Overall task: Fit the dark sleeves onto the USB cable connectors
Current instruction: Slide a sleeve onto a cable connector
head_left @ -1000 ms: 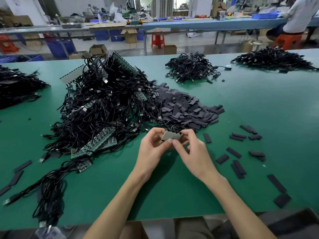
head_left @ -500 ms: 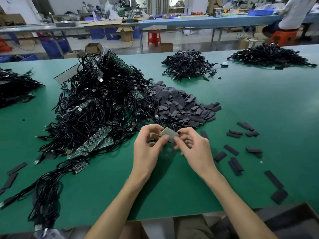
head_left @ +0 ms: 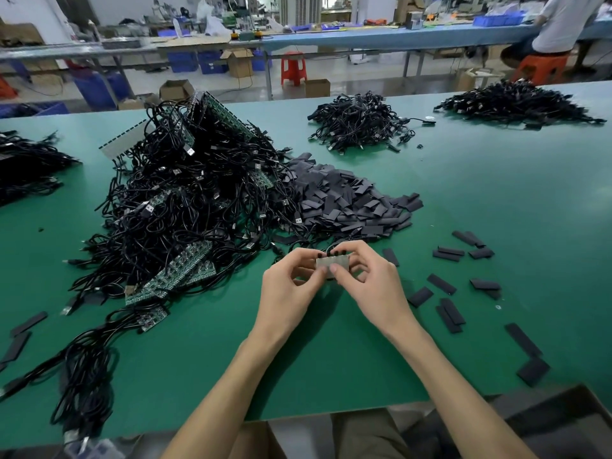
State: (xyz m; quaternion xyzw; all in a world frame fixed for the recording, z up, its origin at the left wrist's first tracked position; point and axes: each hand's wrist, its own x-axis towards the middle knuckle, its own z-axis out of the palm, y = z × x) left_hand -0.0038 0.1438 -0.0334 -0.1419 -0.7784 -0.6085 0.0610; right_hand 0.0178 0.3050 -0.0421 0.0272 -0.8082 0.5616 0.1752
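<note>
Tilted on one corner half a second ago, the grey plate (head_left: 332, 262) now lies level between the two hands. The left hand (head_left: 291, 288) pinches its left end between thumb and curled forefinger. The right hand (head_left: 377, 286) pinches the right end, thumb below and fingers over the top.

The plate is a small, pale, dull rectangle, wider than tall. Dark bits along its top edge may be cable ends, but the fingers cover too much to be sure, and any marking on it is too blurred to read. It is held just above the green table (head_left: 496, 200), about midway between the left and right edges and nearer the near edge than the far one.

Just beyond the hands lies a heap of dark sleeves (head_left: 351, 200), flat matt charcoal strips. On its left it touches a big tangle of black cables (head_left: 185, 207) with silver plugs and green circuit boards (head_left: 178, 274) showing through. Loose sleeves (head_left: 445, 283) lie scattered toward the right edge, and a few by the left edge. Smaller cable heaps (head_left: 357, 127) sit along the far edge.
</note>
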